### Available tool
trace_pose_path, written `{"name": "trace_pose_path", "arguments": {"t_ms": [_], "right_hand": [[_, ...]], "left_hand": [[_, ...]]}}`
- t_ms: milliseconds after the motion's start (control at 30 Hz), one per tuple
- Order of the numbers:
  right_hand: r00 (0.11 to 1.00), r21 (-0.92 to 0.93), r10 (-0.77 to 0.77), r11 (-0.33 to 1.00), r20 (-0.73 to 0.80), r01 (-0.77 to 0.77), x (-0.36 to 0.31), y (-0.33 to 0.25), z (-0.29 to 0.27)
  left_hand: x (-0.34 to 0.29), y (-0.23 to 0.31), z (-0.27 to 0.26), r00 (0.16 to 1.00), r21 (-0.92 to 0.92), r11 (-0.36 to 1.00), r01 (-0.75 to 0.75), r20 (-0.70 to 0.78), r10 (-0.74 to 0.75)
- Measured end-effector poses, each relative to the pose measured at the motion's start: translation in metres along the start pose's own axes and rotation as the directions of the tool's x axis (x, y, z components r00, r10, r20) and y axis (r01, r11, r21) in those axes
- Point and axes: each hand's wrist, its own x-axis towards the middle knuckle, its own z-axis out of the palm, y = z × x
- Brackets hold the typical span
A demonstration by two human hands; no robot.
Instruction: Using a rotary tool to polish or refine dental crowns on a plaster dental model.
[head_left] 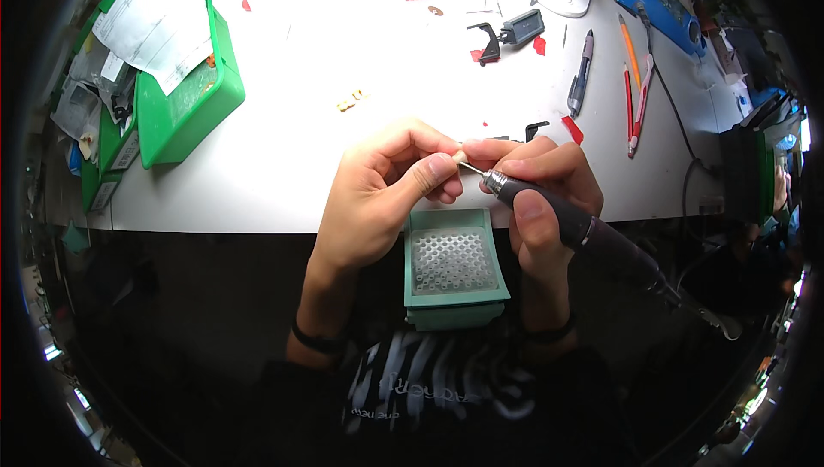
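A small pale piece [460, 158] sits at the meeting fingertips, pinched between the thumb and forefinger of the left hand [360, 197]. The right hand [554, 184] has its fingers wrapped around a dark handheld rotary tool [562, 216], whose thin metal bit points up-left to the piece; whether the right fingertips also touch the piece, I cannot tell. Just below the fingers is a green tray [455, 301] with a patterned panel. Beyond the left fingers, small yellow pieces [348, 106] lie on the white surface [283, 141]; farther left stands a green bin [193, 119]. Beyond the right fingers lies a pen [581, 74].
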Motion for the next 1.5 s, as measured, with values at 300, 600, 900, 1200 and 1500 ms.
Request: {"name": "trace_pose_path", "arguments": {"t_ms": [300,600,900,1200,1500], "right_hand": [[1.0,-0.018,-0.007,1.0,0.004,0.007,-0.001,0.003,-0.003],[1.0,-0.005,0.006,1.0,0.001,-0.006,-0.001,-0.001,0.0],[1.0,0.008,0.007,1.0,0.009,-0.007,0.0,-0.001,0.0],[0.984,0.078,0.005,0.997,-0.178,0.009,-0.003,-0.028,-0.026],[0.807,0.126,0.232,0.973,-0.543,-0.195,0.001,-0.083,-0.131]], "left_hand": [[0.001,0.0,0.003,1.0,0.007,1.0,0.0,-0.007,0.0],[-0.001,0.001,0.001,1.0,0.023,1.0,0.004,-0.022,-0.003],[0.0,0.002,0.002,1.0,0.033,0.999,0.005,-0.017,-0.004],[-0.004,-0.006,0.008,0.937,0.153,0.966,-0.209,-0.251,0.242],[0.015,0.002,0.016,0.852,0.774,0.537,-0.335,0.006,0.523]]}}
